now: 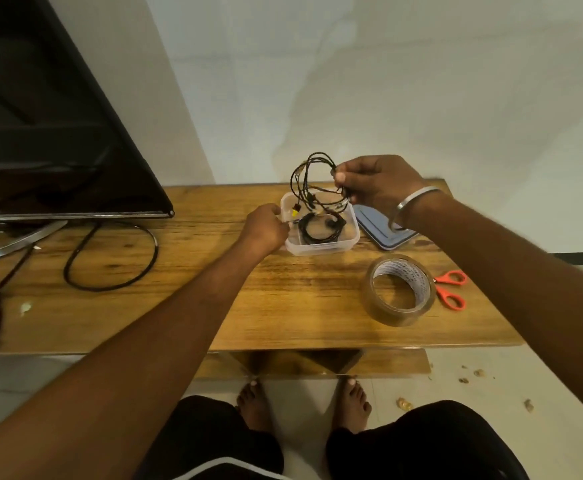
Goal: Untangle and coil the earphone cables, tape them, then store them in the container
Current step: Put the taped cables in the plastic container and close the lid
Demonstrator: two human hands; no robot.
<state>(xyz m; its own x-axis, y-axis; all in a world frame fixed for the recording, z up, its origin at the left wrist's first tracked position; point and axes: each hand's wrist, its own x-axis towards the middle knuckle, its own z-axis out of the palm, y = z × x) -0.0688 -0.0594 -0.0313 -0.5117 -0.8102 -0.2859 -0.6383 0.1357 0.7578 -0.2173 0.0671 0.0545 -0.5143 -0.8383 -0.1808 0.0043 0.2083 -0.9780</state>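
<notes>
Person is standing at a wooden desk [283, 306], both arms reaching toward frame centre.

Right hand [376, 188], upper centre-right of frame: the grip is pinching a loose bundle of black cable [312, 174] between thumb and fingers, holding it up above the container [321, 249]. The loops are hanging tangled, spreading left of the hand; lower strands are trailing down into the container. A metal bangle [411, 202] is sitting on that wrist.

Left hand [265, 230], centre of frame: fingers are curling on the container's left rim, gripping it. Cannot tell whether the fingertips are also touching the cable there.

The container is a clear plastic tub, sitting on the desk toward its far edge. Inside it a second coil [321, 226] of black cable is lying flat on the bottom. A small yellow-and-red piece [295, 211] is showing near the left wall; cannot tell what it is.

The lid [376, 230], grey-blue, is lying on the desk just right of the container, partly under the right wrist.

Tape roll [400, 289], clear-brown, is lying flat at centre-right of frame, well apart from the container. Scissors [451, 289] with orange-red handles are lying just right of the roll, the blades hidden behind it.

Left of frame: a dark TV [58, 116] is standing on the desk, with a black lead [110, 258] looping across the desk below it.

Bottom of frame: bare feet on a tiled floor, with scattered crumbs [404, 403] at lower right.
</notes>
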